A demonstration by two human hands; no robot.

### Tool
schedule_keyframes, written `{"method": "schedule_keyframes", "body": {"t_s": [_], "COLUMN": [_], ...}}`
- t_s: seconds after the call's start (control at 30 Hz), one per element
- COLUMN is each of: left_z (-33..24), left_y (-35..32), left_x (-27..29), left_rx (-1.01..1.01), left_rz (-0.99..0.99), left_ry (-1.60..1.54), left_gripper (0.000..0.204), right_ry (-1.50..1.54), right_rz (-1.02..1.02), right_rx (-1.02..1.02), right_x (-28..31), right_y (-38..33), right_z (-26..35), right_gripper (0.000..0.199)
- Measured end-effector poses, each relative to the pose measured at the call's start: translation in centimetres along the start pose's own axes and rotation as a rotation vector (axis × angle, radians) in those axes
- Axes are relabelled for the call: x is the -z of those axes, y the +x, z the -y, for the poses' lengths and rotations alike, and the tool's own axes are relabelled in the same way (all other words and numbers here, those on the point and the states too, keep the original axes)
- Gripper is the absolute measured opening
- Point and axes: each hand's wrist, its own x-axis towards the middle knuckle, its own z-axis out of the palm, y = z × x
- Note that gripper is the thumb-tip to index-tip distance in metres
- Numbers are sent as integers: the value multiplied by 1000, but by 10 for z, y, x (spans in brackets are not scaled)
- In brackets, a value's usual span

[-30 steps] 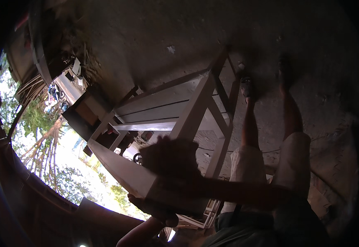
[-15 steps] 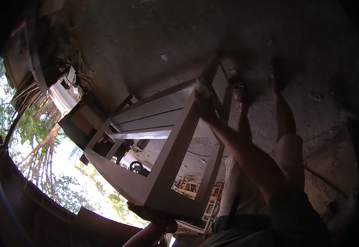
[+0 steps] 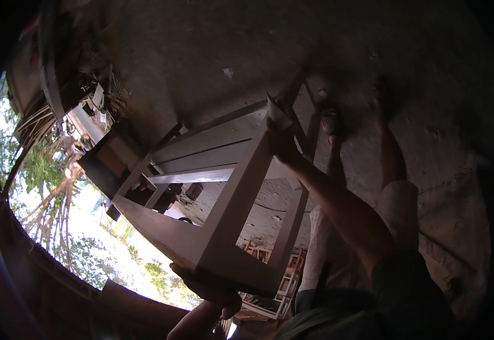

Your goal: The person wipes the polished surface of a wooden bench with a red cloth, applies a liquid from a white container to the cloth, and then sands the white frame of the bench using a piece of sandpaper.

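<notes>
A pale wooden furniture frame [image 3: 224,221] with slatted rails is tilted up in front of me. My left hand [image 3: 207,283] grips it from below at the near corner. Stretched out along the upper rail, my right hand [image 3: 285,146] rests at the rail's far end. It holds a small pale sheet [image 3: 278,112] that sticks up against the wood. My legs and feet [image 3: 332,122] stand on the floor beyond the frame.
The bare concrete floor [image 3: 201,51] is rough and stained. Boards and clutter [image 3: 82,107] lie at the left, with bright trees [image 3: 48,187] beyond. More pale wooden frames [image 3: 269,297] are stacked under the one I hold.
My right hand has slid from the middle of the upper rail out to its far end. The frame has tipped slightly; my left hand stays under the near corner.
</notes>
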Motion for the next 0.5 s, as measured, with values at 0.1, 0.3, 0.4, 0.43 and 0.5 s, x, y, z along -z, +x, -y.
{"method": "schedule_keyframes", "body": {"t_s": [0.1,0.3,0.4,0.43,0.5], "left_z": [1,2,11,15,33], "left_y": [-1,-8,-11,-21,-56], "left_x": [-1,4,7,9,24], "left_rx": [0,-9,-44,-40,38], "left_rz": [-11,-11,31,31,40], "left_ry": [5,10,-34,-41,18], "left_gripper": [114,119,121,122,138], "right_ry": [184,26,63,89,179], "right_rz": [-165,-104,73,153,98], "right_rx": [-45,-178,-310,-355,-232], "right_x": [17,18,25,23,35], "right_y": [-93,-104,-15,-14,-80], "right_z": [-64,-47,-23,-33,-56], "right_gripper": [64,68,69,68,66]}}
